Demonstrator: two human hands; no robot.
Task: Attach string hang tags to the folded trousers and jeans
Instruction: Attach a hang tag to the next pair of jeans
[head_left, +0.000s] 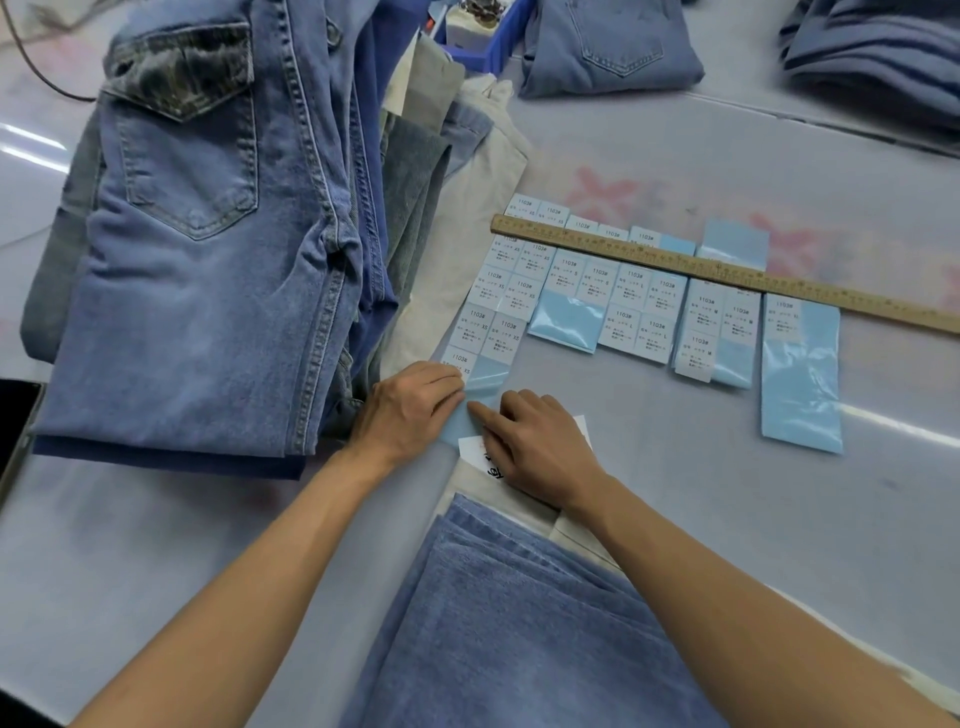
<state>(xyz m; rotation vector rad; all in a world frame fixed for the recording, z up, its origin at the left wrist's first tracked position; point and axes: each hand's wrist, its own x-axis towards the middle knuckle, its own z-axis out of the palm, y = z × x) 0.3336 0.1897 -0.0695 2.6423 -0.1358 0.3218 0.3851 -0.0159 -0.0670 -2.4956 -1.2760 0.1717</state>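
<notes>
Both hands' fingers pinch label strip; fingertips hidden; white card half-covered.

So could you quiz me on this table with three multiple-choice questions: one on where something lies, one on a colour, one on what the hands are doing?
1. Where does the ruler lie?
A. across the label sheets
B. on the jeans stack
C. in the blue bin

2. What colour is the sheets' backing?
A. red
B. light blue
C. black

3. What are the hands doing?
A. hanging idle off the table
B. both working at the near end of the XS sheet
C. lifting the ruler

Answers:
1 A, the ruler crosses the upper ends of the sheets.
2 B, bare light blue shows where labels are gone.
3 B, the left hand and right hand meet on the XS sheet end by the jeans stack.
</notes>
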